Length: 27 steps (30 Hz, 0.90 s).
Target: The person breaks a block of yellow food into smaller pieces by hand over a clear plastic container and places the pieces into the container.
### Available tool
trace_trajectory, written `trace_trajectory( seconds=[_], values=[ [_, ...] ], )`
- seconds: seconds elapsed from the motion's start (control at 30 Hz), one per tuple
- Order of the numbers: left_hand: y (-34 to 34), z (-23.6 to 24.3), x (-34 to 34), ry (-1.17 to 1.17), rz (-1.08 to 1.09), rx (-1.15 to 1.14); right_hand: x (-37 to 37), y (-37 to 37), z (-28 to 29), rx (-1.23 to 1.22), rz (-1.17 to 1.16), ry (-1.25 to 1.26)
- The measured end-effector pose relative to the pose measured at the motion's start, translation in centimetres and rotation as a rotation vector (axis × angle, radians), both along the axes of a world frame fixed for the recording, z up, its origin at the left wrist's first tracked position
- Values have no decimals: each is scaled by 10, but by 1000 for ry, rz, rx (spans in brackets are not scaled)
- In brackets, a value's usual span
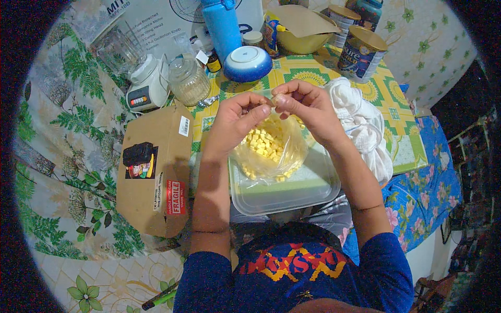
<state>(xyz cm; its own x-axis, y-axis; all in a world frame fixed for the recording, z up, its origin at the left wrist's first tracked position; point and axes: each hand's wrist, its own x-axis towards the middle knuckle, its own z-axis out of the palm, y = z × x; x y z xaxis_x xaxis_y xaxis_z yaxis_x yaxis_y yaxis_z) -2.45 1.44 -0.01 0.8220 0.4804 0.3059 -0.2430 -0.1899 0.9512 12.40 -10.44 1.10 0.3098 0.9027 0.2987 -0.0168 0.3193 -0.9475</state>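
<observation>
My left hand and my right hand meet above a clear plastic bag. Thumb and fingers are pinched on both hands, the tips almost touching. Something small and pale seems to be between them, too small to name. Many small yellow cubes fill the bag, whose mouth gapes upward below my fingers. Beneath the bag is a shallow clear plastic container at the near edge of the table, in front of my body.
A cardboard box with a black object on it stands left. Behind are a white blender base, a glass jar, a blue bottle, a blue-white bowl and a tin. White cloth lies right.
</observation>
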Motion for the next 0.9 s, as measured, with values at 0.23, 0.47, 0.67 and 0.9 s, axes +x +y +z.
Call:
trace_trajectory(
  seconds=[0.23,0.47,0.67,0.9],
  values=[
    [-5,4,0,-10,19,2,0,-1,1,-23,15,-15],
    [-3,6,-2,24,4,8,-1,1,-2,34,13,-34],
    [-4,7,-2,27,16,9,0,1,-2,33,38,-57],
    [-5,1,3,50,105,143,0,2,-4,30,28,-94]
  ],
)
